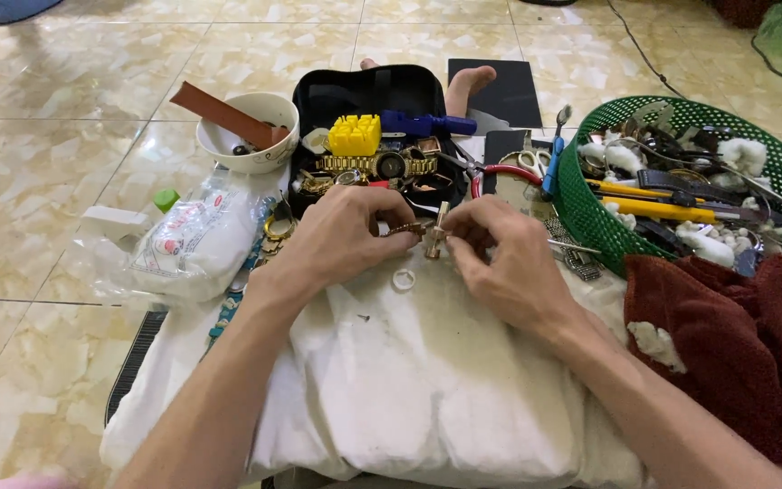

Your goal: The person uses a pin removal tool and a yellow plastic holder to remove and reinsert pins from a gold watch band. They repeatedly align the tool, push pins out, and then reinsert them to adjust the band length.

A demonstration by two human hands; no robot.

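Both forearms come in low from the near edge and meet over the white cloth [409, 380], wrists bent inward. The left hand [341, 234] is curled, thumb and fingertips pinching one end of a gold watch band [406, 229]. The right hand [500, 258] faces it, fingers bunched tight, pinching a small brass tool [436, 231] that stands upright against the band. The band hangs just above the cloth, near its far edge. A small white ring [403, 279] lies on the cloth, right beneath the two hands.

Beyond the cloth sits an open black case [319, 100] holding a yellow block [355, 134], a blue tool [427, 123] and a gold watch [382, 165]. Left of the cloth lies a clear bag [192, 240], with a white bowl [251, 154] past it. To the cloth's right, a green basket [590, 222] full of tools, and a dark red towel [735, 344] touching the cloth's right edge.
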